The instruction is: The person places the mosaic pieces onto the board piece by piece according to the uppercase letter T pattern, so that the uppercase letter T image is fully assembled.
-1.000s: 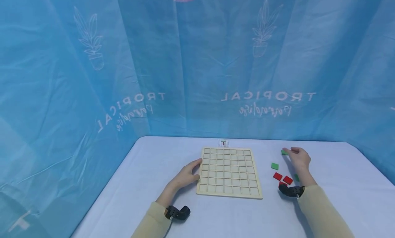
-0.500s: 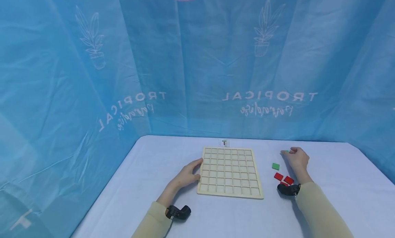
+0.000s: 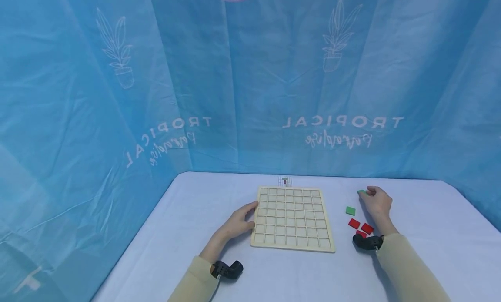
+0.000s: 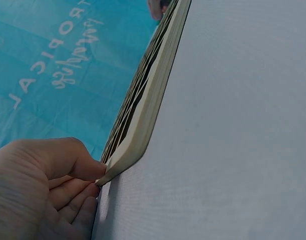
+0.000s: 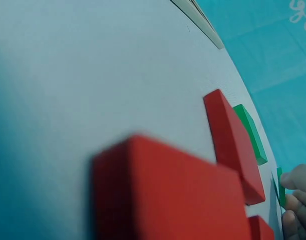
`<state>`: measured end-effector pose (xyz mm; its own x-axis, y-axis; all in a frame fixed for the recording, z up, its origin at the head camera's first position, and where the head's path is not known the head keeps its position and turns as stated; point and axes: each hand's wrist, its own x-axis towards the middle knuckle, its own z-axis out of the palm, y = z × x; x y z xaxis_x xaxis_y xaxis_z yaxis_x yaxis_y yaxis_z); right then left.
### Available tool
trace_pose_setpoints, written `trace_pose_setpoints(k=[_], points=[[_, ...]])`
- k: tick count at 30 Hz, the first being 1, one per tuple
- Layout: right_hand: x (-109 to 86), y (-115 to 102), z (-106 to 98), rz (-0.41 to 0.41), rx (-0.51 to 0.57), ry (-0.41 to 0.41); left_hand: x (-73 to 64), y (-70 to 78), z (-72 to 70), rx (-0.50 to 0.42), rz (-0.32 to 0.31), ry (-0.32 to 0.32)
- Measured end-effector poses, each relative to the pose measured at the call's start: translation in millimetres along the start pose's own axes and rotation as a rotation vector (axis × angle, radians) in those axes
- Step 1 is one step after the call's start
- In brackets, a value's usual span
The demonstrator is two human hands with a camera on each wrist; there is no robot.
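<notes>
My left hand (image 3: 236, 222) rests against the left edge of the pale gridded wooden board (image 3: 291, 218), thumb and fingers spread apart along it. In the left wrist view, the board's rounded corner (image 4: 127, 159) meets the fingertips. Out to the right of the board, my right hand (image 3: 377, 204) pinches a green square tile (image 5: 281, 187) between thumb and fingers. Another green tile (image 3: 350, 211) lies nearer the board. Red tiles (image 3: 354, 223) are grouped on the table by the right wrist. They loom large and partly blurred in the right wrist view.
Behind the board lies a small printed grid card (image 3: 285, 181) with a coloured pattern. A white cloth covers the table (image 3: 211, 193). Blue printed curtains (image 3: 258, 97) stand at its back and sides. Each wrist carries a black camera mount (image 3: 227, 270).
The right hand has shifted slightly left, and the green tile in its fingers has tilted. A green tile seen by the right forearm earlier is now hidden. The left hand stays at the board.
</notes>
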<state>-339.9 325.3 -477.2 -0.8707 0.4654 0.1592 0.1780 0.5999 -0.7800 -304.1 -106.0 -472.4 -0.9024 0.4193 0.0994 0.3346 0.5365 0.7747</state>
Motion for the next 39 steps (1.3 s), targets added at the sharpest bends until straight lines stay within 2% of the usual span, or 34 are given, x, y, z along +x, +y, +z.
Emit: trace_pose_setpoints(k=[11, 14, 18, 24, 26, 28, 33, 39], points=[[-2.7, -10, -4, -0.021, 0.058, -0.033, -2.3, -0.9, -1.1, 0.003, -0.003, -0.006], [-3.0, -19, -7, -0.079, 0.050, -0.051, -3.1, -0.7, -2.1, 0.003, -0.005, -0.006], [0.9, -31, -6, -0.195, 0.061, -0.082, -4.2, -0.1, -4.7, 0.008, -0.001, -0.001], [35.8, -12, 33, -0.365, 0.093, -0.096, -5.3, -1.7, -5.7, 0.002, -0.006, 0.000], [40.4, -13, 44, -0.400, 0.110, -0.107, -5.4, -2.5, -4.8, 0.000, -0.015, -0.001], [29.4, -30, 45, -0.418, 0.139, -0.147, -5.3, -3.0, -3.5, 0.002, -0.020, -0.002], [-13.0, -86, 35, -0.432, 0.219, -0.283, -4.8, -1.1, -1.7, 0.007, -0.026, 0.001], [-33.4, -118, 48, -0.464, 0.259, -0.361, -2.1, -0.1, -1.7, 0.020, -0.015, 0.005]])
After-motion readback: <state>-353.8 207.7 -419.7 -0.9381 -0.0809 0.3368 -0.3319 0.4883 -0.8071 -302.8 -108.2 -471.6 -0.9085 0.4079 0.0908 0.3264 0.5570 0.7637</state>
